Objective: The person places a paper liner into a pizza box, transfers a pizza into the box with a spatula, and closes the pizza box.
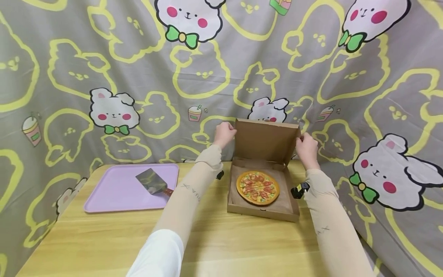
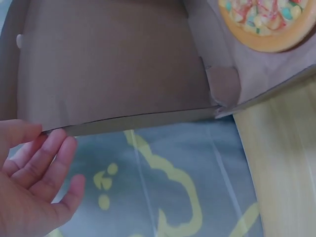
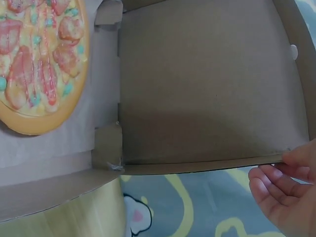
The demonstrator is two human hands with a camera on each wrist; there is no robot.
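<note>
A brown cardboard pizza box (image 1: 264,212) stands on the table with its lid (image 1: 264,140) raised upright at the back. Inside the base lies a round pizza (image 1: 257,187) with an orange-yellow crust. My left hand (image 1: 225,134) pinches the lid's left edge near its top corner; in the left wrist view the thumb and fingertips of that hand (image 2: 42,177) meet on the thin side flap. At the opposite side my right hand (image 1: 307,149) pinches the lid's right edge, and the right wrist view shows this hand (image 3: 289,190) with thumb above and fingers below the flap.
To the left, a lilac tray (image 1: 117,188) lies on the wooden table (image 1: 221,246). On it rests a pizza server (image 1: 151,181) with a broad metal blade, its handle partly hidden by my left arm. A patterned curtain (image 1: 207,96) hangs right behind the box and along the right.
</note>
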